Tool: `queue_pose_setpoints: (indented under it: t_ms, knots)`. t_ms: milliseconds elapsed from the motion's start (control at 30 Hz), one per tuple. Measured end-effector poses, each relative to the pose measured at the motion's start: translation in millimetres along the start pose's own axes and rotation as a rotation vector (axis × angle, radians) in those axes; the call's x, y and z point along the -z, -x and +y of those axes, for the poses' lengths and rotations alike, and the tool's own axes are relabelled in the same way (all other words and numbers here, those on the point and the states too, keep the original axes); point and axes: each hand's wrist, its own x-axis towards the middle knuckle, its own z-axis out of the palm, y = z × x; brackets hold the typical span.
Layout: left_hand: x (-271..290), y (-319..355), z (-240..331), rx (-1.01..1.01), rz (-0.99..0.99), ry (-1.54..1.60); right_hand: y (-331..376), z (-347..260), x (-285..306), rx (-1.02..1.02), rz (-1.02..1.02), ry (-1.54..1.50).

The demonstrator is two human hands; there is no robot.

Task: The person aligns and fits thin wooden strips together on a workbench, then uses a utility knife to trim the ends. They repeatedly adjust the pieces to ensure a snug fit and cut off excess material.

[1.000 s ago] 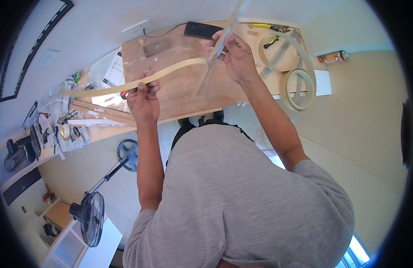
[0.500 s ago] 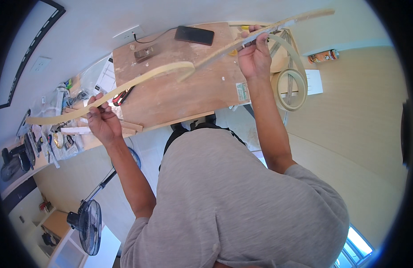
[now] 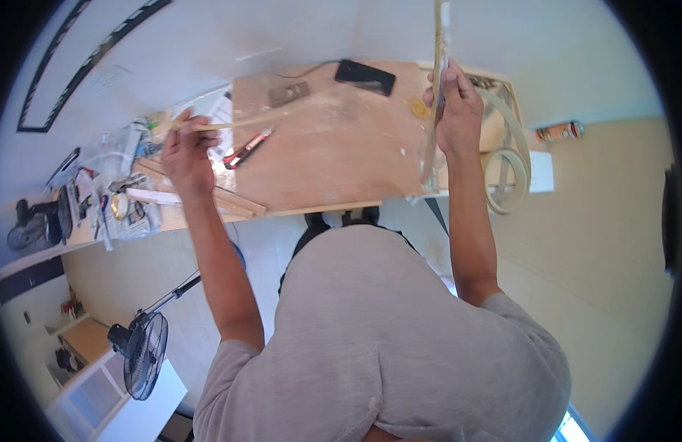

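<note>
My left hand (image 3: 190, 155), up over the left end of the board, is closed on a thin pale edging strip (image 3: 241, 122). The strip runs rightward over the board and blurs toward its far end. At the right, my right hand (image 3: 459, 110) grips a narrow, rough-edged wooden strip (image 3: 437, 37) with a whitish side. That piece stands almost in line with the forearm, its upper end cut off by the picture's edge. Below my left hand, a red utility knife (image 3: 249, 148) lies on the brown board (image 3: 333, 155).
A phone (image 3: 365, 77) on a cable and a small block-like tool (image 3: 289, 93) lie at the board's back. Beyond the right forearm hangs a coil of pale edging (image 3: 507, 181). Tools and plastic wrappings (image 3: 112, 191) clutter the left; a fan (image 3: 145, 356) stands lower left.
My right hand has swung the wooden strip from a slant to nearly upright. My left hand has risen, and its edging strip has turned and shifted, now showing a thin edge.
</note>
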Motion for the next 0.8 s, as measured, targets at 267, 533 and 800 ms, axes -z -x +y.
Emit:
queue_pose_setpoints:
  t_ms: [267,533,800]
  knots:
    - [-126.3,-2.9,21.8,0.139,-0.165,-0.34,0.9,-10.8,-26.6,-0.076,-0.156,-0.022]
    - [-205.6,15.9,17.6,-0.257,-0.436,-0.891,-9.0,-32.5,-21.6,-0.011,-0.218,0.0]
    - [-257.2,33.6,36.2,-0.636,-0.565,-0.996,-9.5,-112.2,0.1,0.236,-0.219,-0.284]
